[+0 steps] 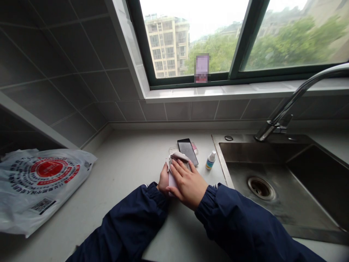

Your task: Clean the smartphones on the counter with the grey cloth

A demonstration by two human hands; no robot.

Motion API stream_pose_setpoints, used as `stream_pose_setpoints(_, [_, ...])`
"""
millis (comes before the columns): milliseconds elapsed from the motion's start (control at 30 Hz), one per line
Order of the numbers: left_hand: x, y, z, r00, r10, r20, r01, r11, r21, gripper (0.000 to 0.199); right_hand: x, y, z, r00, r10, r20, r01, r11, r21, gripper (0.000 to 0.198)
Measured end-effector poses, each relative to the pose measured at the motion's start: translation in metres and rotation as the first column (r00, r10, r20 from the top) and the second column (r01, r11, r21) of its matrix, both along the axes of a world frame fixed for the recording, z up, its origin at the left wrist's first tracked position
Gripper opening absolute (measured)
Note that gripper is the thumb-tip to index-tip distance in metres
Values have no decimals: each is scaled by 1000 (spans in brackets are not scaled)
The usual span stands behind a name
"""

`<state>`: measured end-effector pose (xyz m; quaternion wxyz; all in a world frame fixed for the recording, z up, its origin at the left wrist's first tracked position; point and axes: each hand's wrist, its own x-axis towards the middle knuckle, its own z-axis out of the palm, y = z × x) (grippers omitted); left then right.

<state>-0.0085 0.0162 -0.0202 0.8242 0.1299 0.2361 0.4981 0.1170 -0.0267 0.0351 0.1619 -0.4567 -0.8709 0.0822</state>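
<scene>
My left hand (163, 179) is closed round the side of a flat, pale lilac thing (171, 181), which looks like a phone or its case; most of it is covered. Over it lies my right hand (190, 185), fingers stretched, pressing a grey cloth (180, 156) against its face. The cloth's far edge curls up beyond my fingertips. Just past my hands a dark-screened phone (188, 150) rests on the counter, partly over a clear case with a pink patch (194, 147). To the right stands a small white bottle (211, 160) with a blue and yellow label.
A steel sink (224, 171) with a drain (261, 188) is set into the counter (128, 160) at right, under a curved chrome faucet (283, 103). On the left lies a printed white plastic bag (29, 214). A tiled wall and window (191, 87) stand behind.
</scene>
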Motion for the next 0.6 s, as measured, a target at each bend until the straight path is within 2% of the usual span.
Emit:
stream_pose_setpoints(167, [-15,5,6,995,-72,-70,65,992,-105,71,-10,-15,2,995,99,14,-99,995,1,69])
stream_pose_setpoints(300, [-18,10,14,987,52,-152,-77,984,-163,79,-12,-13,1,984,170,46,-175,976,130,39])
stream_pose_setpoints(467, [-15,13,18,980,125,-154,-138,988,-75,80,-4,4,-14,995,58,-79,-42,981,188,30])
stream_pose_setpoints(600, [-10,10,23,983,140,-122,-148,987,-60,79,4,7,-32,982,-7,-191,52,971,232,33])
